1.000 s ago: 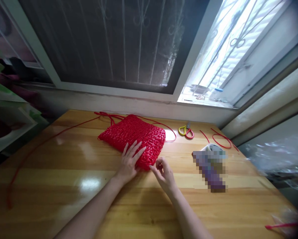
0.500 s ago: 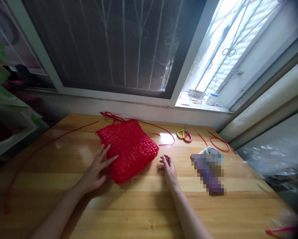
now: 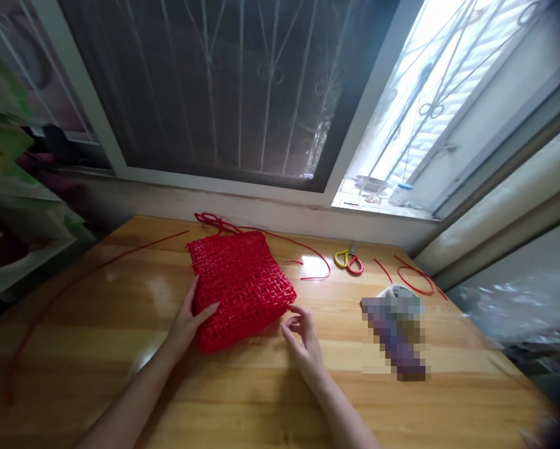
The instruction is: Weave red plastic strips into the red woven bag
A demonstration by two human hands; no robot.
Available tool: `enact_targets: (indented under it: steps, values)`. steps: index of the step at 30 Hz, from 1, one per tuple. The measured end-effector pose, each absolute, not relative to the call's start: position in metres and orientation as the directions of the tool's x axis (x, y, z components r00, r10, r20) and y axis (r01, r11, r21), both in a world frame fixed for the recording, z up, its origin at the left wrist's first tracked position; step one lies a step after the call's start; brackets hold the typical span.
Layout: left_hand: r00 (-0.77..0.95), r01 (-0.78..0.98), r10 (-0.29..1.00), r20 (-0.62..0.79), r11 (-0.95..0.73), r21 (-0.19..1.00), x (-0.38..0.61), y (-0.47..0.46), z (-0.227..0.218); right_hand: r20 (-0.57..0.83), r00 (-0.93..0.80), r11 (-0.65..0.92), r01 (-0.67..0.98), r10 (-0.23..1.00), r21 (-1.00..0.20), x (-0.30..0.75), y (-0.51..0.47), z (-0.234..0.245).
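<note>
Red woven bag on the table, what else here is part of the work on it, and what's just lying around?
In hand:
red woven bag, left hand on its left edge
right hand at its near right corner
long red cord trailing from the bag

Lying about:
scissors
loose red cord pieces
blurred item
wooden table

The mat [image 3: 240,288] is bright red, woven in an open lattice. Loose cords [image 3: 308,259] match that red. The scissors [image 3: 349,262] have one yellow loop and one red. The surface [image 3: 121,349] is glossy honey-yellow wood with darker grain stripes.
</note>
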State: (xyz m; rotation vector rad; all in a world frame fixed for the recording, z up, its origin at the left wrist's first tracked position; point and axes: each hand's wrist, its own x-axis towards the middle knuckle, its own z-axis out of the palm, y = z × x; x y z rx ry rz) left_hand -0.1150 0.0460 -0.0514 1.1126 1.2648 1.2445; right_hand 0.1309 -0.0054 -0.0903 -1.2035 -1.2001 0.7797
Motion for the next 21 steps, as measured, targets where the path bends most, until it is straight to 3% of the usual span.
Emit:
enact_targets:
  steps: [2, 5, 9, 11, 15, 21]
  values:
    - [-0.025, -0.093, 1.0, -0.018, 0.015, 0.996, -0.125, 0.046, -0.052, 0.12, 0.22, 0.14, -0.079, 0.968, -0.987, 0.135, -0.001, -0.091]
    - [0.099, -0.215, 0.995, 0.0, 0.021, 0.976, -0.138, 0.046, -0.051, -0.117, 0.181, -0.037, -0.394, 0.977, -0.919, 0.143, 0.009, -0.093]
    - [0.238, -0.262, 0.971, -0.024, 0.088, 0.961, -0.147, 0.052, -0.048, -0.247, 0.219, -0.089, -0.55, 0.944, -0.83, 0.146, 0.017, -0.092]
    - [0.189, -0.197, 0.981, -0.031, 0.069, 0.978, -0.149, 0.058, -0.051, -0.25, 0.125, -0.135, -0.574, 0.96, -0.808, 0.143, 0.015, -0.087]
    - [-0.067, 0.024, 0.996, 0.053, -0.052, 0.998, -0.152, 0.07, -0.062, -0.154, -0.155, -0.218, -0.637, 0.976, -0.74, 0.135, 0.006, -0.069]
    - [0.129, 0.127, 0.989, 0.072, -0.088, 0.988, -0.14, 0.062, -0.078, 0.026, -0.039, -0.004, -0.624, 0.999, -0.781, 0.125, -0.002, -0.043]
